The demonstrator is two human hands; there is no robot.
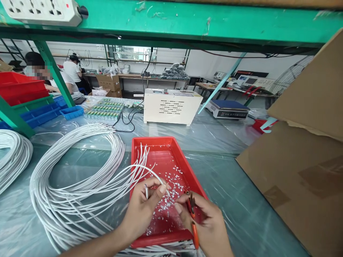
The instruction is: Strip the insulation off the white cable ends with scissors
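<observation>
My left hand pinches a white cable close to its end, above a red tray. That cable runs back to a big coil of white cables on the left, and several of its loose ends lie over the tray's left wall. My right hand is wrapped around small orange-handled cutters, their dark jaws pointing up. Its thumb and forefinger come near the cable end; whether they touch it I cannot tell. Small whitish scraps lie scattered over the tray floor.
Behind the tray stands a cream machine, with a weighing scale to its right. A cardboard box bounds the right side. Blue bins and another cable coil are left. A green shelf beam crosses overhead. Two people sit farther back.
</observation>
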